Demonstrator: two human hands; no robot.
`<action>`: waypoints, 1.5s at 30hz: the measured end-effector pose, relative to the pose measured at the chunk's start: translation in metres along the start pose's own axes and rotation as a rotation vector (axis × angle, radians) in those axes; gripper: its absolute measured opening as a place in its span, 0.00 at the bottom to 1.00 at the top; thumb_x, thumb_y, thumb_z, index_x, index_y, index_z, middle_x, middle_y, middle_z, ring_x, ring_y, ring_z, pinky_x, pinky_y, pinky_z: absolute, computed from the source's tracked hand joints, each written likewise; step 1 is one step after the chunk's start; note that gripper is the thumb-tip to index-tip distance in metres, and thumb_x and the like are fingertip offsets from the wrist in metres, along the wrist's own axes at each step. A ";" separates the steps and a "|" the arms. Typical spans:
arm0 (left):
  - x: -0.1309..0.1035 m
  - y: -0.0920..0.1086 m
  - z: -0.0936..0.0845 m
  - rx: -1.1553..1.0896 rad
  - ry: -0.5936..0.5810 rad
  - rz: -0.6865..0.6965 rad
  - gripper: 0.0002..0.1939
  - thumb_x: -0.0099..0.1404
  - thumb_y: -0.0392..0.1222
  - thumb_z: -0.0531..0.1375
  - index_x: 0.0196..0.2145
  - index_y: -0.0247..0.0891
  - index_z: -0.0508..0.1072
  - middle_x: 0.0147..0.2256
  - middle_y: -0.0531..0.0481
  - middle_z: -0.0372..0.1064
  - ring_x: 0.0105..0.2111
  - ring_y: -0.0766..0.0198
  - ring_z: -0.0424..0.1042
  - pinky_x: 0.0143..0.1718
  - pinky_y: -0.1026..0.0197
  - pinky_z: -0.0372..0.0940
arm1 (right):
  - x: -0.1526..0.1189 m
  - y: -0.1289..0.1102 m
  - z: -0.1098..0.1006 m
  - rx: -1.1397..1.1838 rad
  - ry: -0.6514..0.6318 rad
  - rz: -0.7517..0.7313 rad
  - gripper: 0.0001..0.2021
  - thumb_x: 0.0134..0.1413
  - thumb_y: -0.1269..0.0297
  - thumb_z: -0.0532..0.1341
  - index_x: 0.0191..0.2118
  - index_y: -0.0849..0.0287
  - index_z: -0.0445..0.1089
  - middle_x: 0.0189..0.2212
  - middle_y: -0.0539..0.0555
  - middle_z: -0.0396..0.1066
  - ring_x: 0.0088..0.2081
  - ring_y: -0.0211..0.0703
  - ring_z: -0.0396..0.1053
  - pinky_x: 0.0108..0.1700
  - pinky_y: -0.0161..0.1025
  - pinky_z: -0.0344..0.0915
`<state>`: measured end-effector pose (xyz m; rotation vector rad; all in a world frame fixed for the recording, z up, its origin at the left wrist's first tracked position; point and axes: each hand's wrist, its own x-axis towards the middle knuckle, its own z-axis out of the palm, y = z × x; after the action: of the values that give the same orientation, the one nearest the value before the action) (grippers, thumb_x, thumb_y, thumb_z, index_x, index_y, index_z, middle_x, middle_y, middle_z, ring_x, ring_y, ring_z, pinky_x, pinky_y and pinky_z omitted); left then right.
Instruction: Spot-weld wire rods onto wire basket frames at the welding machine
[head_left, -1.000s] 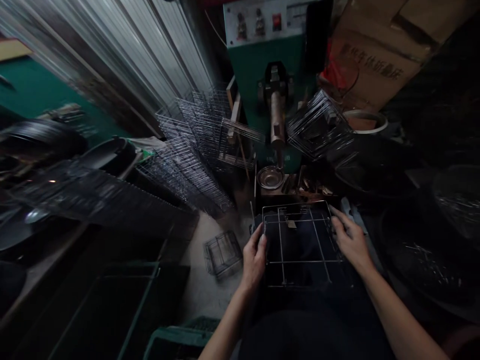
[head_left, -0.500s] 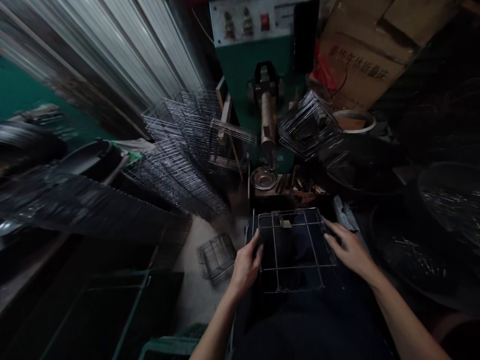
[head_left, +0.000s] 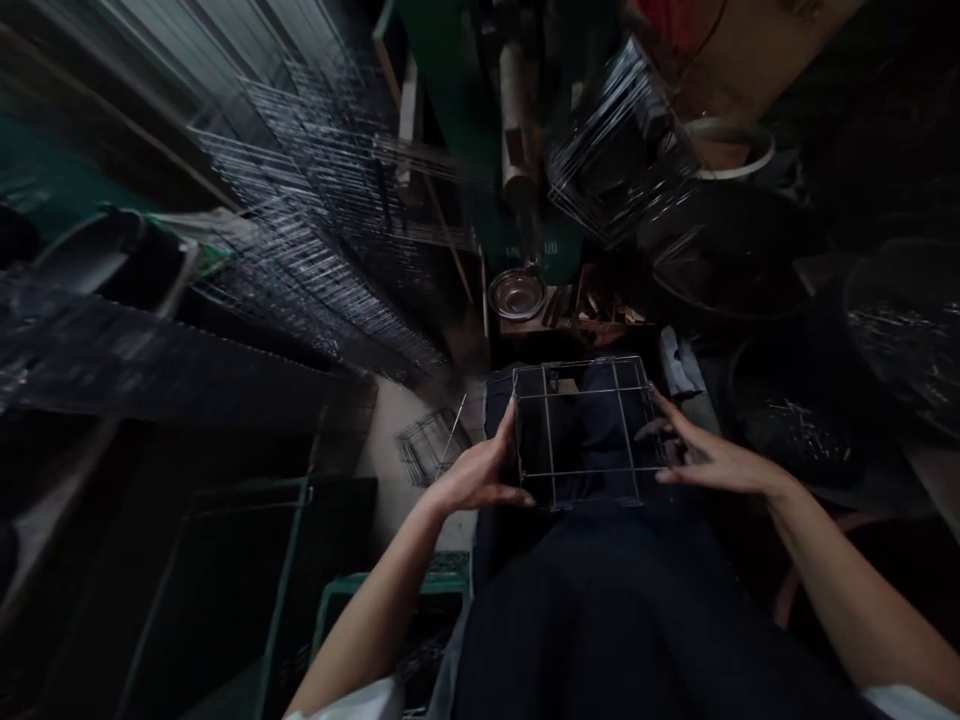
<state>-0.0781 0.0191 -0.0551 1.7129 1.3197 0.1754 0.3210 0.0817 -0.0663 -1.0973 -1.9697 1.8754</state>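
Note:
A small box-like wire frame (head_left: 549, 430) lies over my lap, its thin rods forming a grid. My left hand (head_left: 484, 475) grips its left side, with the thumb along the edge and another finger low near the front corner. On the opposite side my right hand (head_left: 705, 460) holds the frame, its fingers curled about the side wires. A small pale plate (head_left: 568, 386) shows at the frame's far side. Beyond it stands a green machine (head_left: 551, 258) with a thick metal arm (head_left: 517, 120) pointing down. Under that arm sits a shallow metal dish (head_left: 517, 295).
Wire racks (head_left: 315, 230) are stacked at the left. More wire frames (head_left: 600, 150) hang right of the machine arm. Another wire frame (head_left: 427, 445) lies on the floor. Dark basins with metal pieces (head_left: 810, 435) stand at the right, a green crate (head_left: 352, 580) at lower left.
My view has tipped downward, so the machine sits higher in the picture. Both hands have shifted their hold lower along the wire frame's sides, which stays over my lap.

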 end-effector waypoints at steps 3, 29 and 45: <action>0.007 0.002 0.005 0.046 0.022 -0.049 0.72 0.49 0.59 0.71 0.70 0.36 0.24 0.50 0.35 0.72 0.49 0.41 0.74 0.47 0.50 0.66 | 0.002 0.001 0.000 -0.125 0.046 0.010 0.55 0.56 0.51 0.67 0.72 0.48 0.23 0.57 0.60 0.66 0.37 0.43 0.71 0.39 0.43 0.74; 0.001 0.080 0.016 -0.785 0.823 -0.113 0.29 0.64 0.51 0.63 0.59 0.36 0.68 0.56 0.42 0.71 0.55 0.51 0.71 0.56 0.53 0.68 | 0.038 -0.074 0.038 -0.303 0.849 -0.220 0.25 0.66 0.52 0.57 0.65 0.51 0.62 0.45 0.57 0.72 0.33 0.45 0.73 0.36 0.44 0.75; -0.006 0.042 0.041 0.130 0.681 -0.099 0.27 0.73 0.45 0.46 0.68 0.42 0.55 0.47 0.42 0.73 0.43 0.58 0.77 0.44 0.59 0.72 | 0.036 -0.025 0.046 -0.322 0.751 -0.196 0.25 0.69 0.53 0.52 0.68 0.51 0.56 0.64 0.56 0.61 0.63 0.55 0.61 0.63 0.55 0.61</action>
<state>-0.0269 -0.0087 -0.0453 1.7595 1.9357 0.6731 0.2586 0.0705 -0.0633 -1.3638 -1.8383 0.8611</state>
